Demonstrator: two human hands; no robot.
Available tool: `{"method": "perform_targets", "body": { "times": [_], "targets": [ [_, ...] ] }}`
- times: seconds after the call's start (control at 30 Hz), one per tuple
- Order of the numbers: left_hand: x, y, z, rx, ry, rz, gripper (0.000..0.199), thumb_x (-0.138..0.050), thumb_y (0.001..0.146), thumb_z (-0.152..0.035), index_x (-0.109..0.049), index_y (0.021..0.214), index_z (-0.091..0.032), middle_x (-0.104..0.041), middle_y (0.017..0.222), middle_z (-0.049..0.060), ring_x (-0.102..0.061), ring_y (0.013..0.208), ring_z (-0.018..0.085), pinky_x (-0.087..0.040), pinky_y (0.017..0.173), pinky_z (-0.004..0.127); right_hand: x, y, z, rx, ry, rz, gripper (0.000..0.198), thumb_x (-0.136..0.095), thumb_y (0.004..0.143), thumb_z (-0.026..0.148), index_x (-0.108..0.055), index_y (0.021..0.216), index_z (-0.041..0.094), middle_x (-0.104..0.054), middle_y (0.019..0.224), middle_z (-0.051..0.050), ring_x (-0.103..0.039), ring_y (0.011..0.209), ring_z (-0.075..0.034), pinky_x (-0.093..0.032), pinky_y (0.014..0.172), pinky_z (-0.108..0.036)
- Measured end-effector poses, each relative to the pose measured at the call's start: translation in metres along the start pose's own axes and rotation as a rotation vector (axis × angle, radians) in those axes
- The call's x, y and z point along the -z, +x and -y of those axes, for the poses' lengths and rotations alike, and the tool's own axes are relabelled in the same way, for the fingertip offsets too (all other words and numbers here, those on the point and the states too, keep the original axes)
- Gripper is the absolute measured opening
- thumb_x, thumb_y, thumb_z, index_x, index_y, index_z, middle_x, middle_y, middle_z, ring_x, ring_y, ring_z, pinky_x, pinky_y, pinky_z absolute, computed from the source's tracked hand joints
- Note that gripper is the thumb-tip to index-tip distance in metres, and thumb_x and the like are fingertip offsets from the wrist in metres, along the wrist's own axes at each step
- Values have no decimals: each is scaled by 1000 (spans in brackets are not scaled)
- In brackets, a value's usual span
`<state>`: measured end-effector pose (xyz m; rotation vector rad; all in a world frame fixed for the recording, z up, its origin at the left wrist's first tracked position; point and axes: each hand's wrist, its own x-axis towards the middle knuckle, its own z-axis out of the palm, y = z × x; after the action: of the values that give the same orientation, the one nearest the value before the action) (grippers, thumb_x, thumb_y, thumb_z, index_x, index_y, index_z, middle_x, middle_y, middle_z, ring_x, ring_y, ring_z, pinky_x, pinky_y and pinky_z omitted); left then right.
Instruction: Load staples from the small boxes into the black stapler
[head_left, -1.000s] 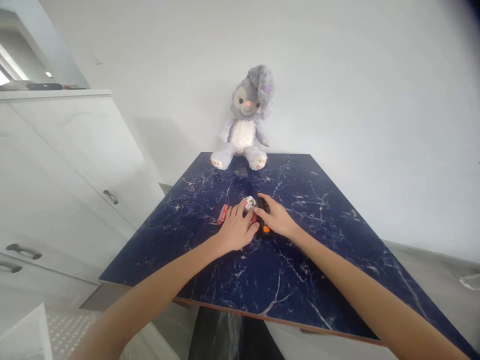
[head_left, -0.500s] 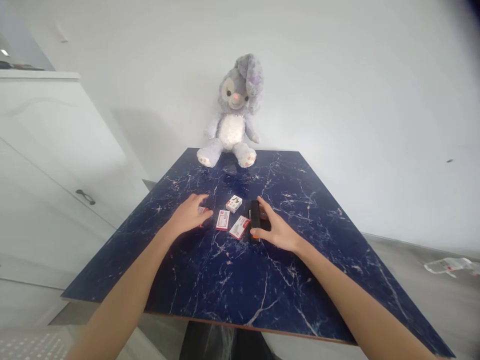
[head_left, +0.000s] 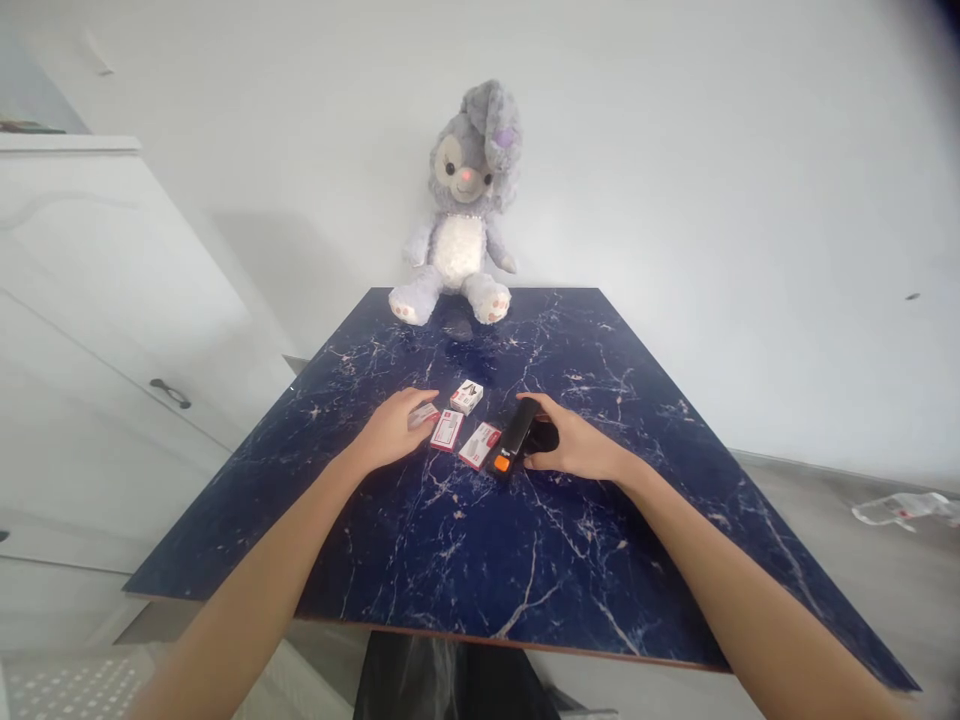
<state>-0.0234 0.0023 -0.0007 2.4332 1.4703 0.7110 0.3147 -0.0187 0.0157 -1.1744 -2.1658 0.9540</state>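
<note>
My left hand [head_left: 388,432] is curled round a small red-and-white box [head_left: 423,415], with the thumb and fingers at its sides. Touching or nearly touching that box is another flat red-and-white box [head_left: 447,430]. A white box with a dark picture on it [head_left: 467,396] stands just behind. To the right lies one more red-and-white box [head_left: 479,445], close to a black stapler-like object with an orange end [head_left: 515,438]. My right hand [head_left: 574,440] cups this black object from the right, fingers at its far end and thumb near the orange end. Its underside is hidden.
A grey plush rabbit [head_left: 461,200] sits at the far edge of the dark blue marbled table [head_left: 450,560], against the wall. A white cabinet [head_left: 97,350] stands on the left. Clear plastic packaging [head_left: 900,508] lies on the floor at right.
My left hand has moved right with its small box, closer to the other boxes. The black object has turned, its far end swinging right, and my right hand has shifted right.
</note>
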Motion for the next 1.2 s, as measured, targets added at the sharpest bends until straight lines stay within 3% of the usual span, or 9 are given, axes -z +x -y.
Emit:
{"method": "perform_targets", "body": {
  "times": [0.17, 0.3, 0.4, 0.53, 0.67, 0.77, 0.87, 1.03, 1.2],
  "targets": [
    [9, 0, -14, -36, -93, -301, 31, -63, 90, -33, -63, 119, -22, -67, 117, 8, -66, 98, 21, -53, 90, 37, -4, 5, -4, -15, -136, -63, 46, -83, 69, 38, -63, 109, 26, -68, 101, -1, -65, 87, -21, -50, 74, -33],
    [8, -5, -36, -228, -148, -426, 18, -67, 85, -24, -64, 102, -22, -69, 109, 7, -66, 99, 21, -55, 90, 37, -20, 10, -7, -69, -220, -255, 36, -81, 71, 47, -59, 86, 23, -65, 82, 1, -60, 73, -19, -43, 63, -29],
    [-8, -9, -53, -400, -194, -413, 13, -70, 81, -20, -57, 81, -21, -69, 104, 6, -67, 94, 19, -56, 84, 35, -29, 15, -6, -83, -274, -376, 35, -78, 74, 48, -55, 81, 23, -64, 81, 0, -60, 73, -20, -42, 63, -29],
    [-31, -12, -67, -557, -150, -138, 16, -68, 85, -22, -55, 75, -21, -69, 107, 7, -67, 93, 19, -55, 85, 35, -24, 14, -6, 6, -218, -291, 24, -73, 80, 37, -61, 96, 24, -68, 89, -1, -63, 81, -20, -46, 71, -31],
    [-28, -11, -67, -457, -136, 42, 12, -67, 87, -33, -63, 89, -22, -67, 119, 10, -64, 106, 24, -53, 95, 41, -8, 9, -7, 11, -186, -174, 45, -71, 80, 26, -58, 123, 25, -70, 95, -1, -64, 79, -18, -49, 72, -31],
    [-16, -9, -59, -281, -164, -98, 12, -61, 91, -33, -66, 97, -23, -70, 109, 8, -65, 103, 24, -53, 93, 42, -4, 6, -7, -12, -194, -152, 52, -69, 80, 24, -55, 130, 25, -70, 92, -2, -64, 77, -18, -50, 71, -31],
    [-12, -4, -48, -140, -126, -216, 18, -57, 94, -30, -69, 106, -24, -72, 110, 7, -64, 104, 23, -52, 94, 43, -7, 5, -7, -23, -180, -168, 41, -68, 82, 26, -60, 123, 27, -70, 90, -1, -65, 77, -18, -50, 72, -32],
    [-19, -1, -40, -230, -118, -112, 29, -59, 94, -26, -69, 121, -27, -70, 124, 6, -61, 112, 23, -50, 99, 45, -12, 5, -8, -53, -138, -203, 28, -68, 84, 30, -64, 111, 27, -70, 89, 0, -65, 77, -18, -52, 72, -31],
    [-21, -2, -41, -237, -61, -117, 28, -55, 96, -20, -73, 116, -27, -68, 127, 5, -59, 114, 24, -50, 99, 46, -13, 6, -7, -52, -149, -206, 30, -68, 83, 30, -63, 113, 26, -70, 88, 0, -65, 76, -18, -52, 72, -32]
  ]
}}
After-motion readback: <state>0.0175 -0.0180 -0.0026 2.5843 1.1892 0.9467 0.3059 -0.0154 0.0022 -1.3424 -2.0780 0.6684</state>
